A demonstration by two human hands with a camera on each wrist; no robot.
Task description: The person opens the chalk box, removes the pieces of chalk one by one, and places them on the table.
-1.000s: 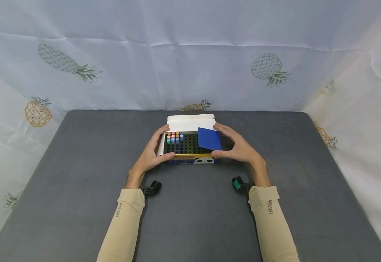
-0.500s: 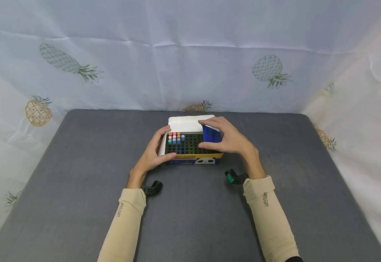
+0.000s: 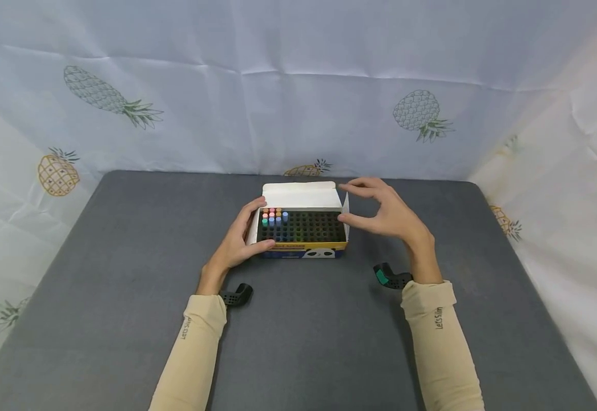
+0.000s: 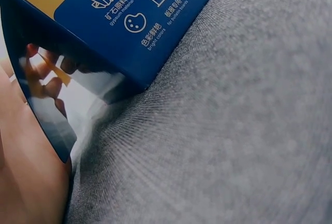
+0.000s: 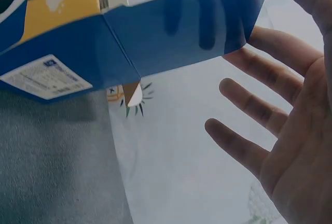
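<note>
A blue and yellow chalk box [image 3: 309, 245] with a panda print stands on the table, its white lid [image 3: 302, 195] folded back. Several coloured chalks [image 3: 271, 217] stand upright in the left part of its black holed insert [image 3: 314, 225]. My left hand [image 3: 234, 237] grips the box's left end, thumb at the front edge and fingers behind; in the left wrist view a shiny side flap [image 4: 39, 94] sticks out beside the palm. On the right, my right hand [image 3: 388, 211] is at the raised side flap [image 5: 192, 32], its fingers extended and spread, thumb and fingertips near the flap's edges.
A dark grey cloth-covered table [image 3: 298, 342] extends around the box. Behind and at the sides hangs a white curtain [image 3: 298, 114] with pineapple prints. Black wrist camera mounts [image 3: 238, 295] jut inward from both wrists.
The blue right side flap has swung from lying over the insert to standing up at the right end. My right hand moved inward, then back right. The left hand stayed put.
</note>
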